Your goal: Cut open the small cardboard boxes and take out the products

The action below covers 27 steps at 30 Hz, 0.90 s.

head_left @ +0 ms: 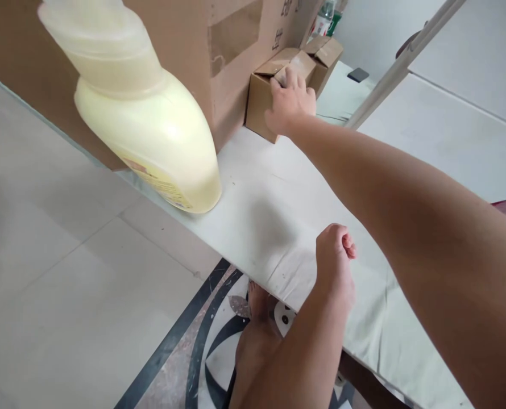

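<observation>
My right hand (290,99) reaches far across the white table (270,210) and grips a small brown cardboard box (259,96), fingers curled over its top flap and thumb on its near side. That box stands against a big cardboard carton (193,34). My left hand (334,261) rests near the table's front edge, curled into a loose fist with nothing visible in it. A large pale yellow plastic bottle (150,125) stands on the table's left edge, close to the camera.
A second small cardboard box (327,54) sits just behind the first. Behind it are a bottle with a green label (325,17) and a small dark object (357,74). A pale slanted bar (402,62) crosses the upper right. My bare foot (257,329) stands on patterned floor tiles.
</observation>
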Motion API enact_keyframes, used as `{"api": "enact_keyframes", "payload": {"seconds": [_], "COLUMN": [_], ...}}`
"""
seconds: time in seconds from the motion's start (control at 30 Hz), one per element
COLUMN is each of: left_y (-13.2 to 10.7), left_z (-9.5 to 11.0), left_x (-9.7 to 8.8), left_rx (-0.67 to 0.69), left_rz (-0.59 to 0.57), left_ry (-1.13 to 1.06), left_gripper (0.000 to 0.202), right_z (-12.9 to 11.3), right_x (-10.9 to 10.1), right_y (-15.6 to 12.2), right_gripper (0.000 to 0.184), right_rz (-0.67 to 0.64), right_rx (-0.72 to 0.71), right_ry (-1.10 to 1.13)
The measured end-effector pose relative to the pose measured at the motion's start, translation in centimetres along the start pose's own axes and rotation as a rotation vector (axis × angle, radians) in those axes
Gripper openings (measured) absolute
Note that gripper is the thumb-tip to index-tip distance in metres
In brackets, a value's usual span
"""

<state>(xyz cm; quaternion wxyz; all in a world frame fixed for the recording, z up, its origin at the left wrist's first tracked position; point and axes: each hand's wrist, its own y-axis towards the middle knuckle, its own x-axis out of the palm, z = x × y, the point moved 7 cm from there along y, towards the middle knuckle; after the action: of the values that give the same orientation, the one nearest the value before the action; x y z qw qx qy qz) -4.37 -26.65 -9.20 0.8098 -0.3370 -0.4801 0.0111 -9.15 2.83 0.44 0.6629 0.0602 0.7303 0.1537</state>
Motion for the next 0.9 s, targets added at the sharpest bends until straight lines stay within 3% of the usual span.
{"api": "enact_keyframes", "payload": {"seconds": [0.1,0.23,0.33,0.47,0.53,0.6,0.7,0.8,0.9], "left_y": [0.1,-0.3,-1.4,-3.6,-4.6,-4.9,-3.9,-2.9,-2.6], "left_z": [0.1,0.1,1.8,4.6,5.5,5.3,2.7,-0.9,-4.0], "left_x": [0.1,0.1,-0.1,-0.9,-0.9,0.0,2.4,4.4,5.7], "left_rx": [0.000,0.047,0.295,0.662,0.849,0.962,0.927,0.848,0.860], "left_rz": [0.016,0.048,0.061,0.207,0.276,0.261,0.083,-0.057,-0.091], "left_ry": [-0.005,0.051,0.135,0.299,0.396,0.529,0.762,0.903,0.967], "left_gripper": [0.025,0.028,0.030,0.019,0.007,0.010,0.016,0.018,0.022], "right_z": [0.8,3.1,6.1,12.2,15.9,20.1,26.7,31.8,34.6], "right_x": [-0.2,-2.3,-4.5,-8.2,-10.2,-12.7,-15.5,-15.5,-13.4], "right_y": [0.0,-4.9,-12.0,-25.0,-32.5,-40.4,-52.4,-62.3,-67.5], "right_gripper": [0.049,0.057,0.066,0.060,0.054,0.047,0.040,0.043,0.051], "right_rz": [-0.037,-0.119,-0.118,-0.067,-0.053,0.051,0.172,0.150,0.092], "right_rx": [0.024,-0.006,-0.091,-0.102,0.019,0.228,0.683,1.056,1.194], "right_ry": [-0.030,-0.091,-0.051,0.050,0.049,0.052,0.010,-0.042,-0.020]}}
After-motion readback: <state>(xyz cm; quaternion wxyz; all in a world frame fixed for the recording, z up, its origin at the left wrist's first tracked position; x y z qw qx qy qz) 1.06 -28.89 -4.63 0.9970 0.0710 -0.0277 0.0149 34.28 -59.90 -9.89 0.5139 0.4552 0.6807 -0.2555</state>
